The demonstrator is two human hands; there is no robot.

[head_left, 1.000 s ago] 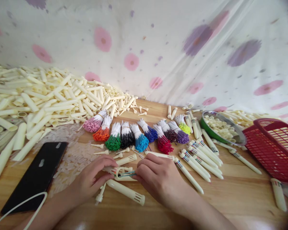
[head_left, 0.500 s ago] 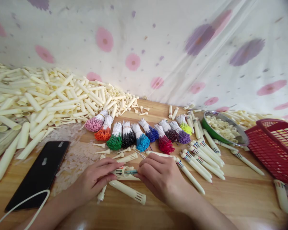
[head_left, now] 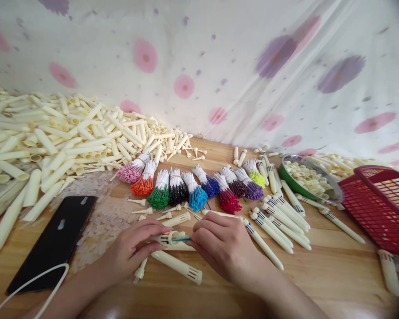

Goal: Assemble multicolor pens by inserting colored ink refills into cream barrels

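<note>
Presently noting pale brown wooden tabletop (head_left: pixel 335 274), heaped at left with hollow cream plastic tubes (head_left: pixel 86 133); also row of bundled thin white sticks (head_left: pixel 197 197) with coloured ends. Nearer, observing left hand (head_left: pixel 136 246) pinching slotted cream plastic barrel (head_left: pixel 166 239) just before bundles, and right hand (head_left: pixel 221 243), bunched, pinching slim light-blue stick (head_left: pixel 182 239) reaching into barrel's ringed mouth.

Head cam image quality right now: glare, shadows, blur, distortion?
Head view: light soft and fairly even, shadows weak; pale glare on the wooden table near the bottom edge; right-hand corners darkened; red basket looks stretched, likely wide-lens distortion; refill bundles fairly crisp; thin blue piece at the right hand too small to make out finely.
</note>
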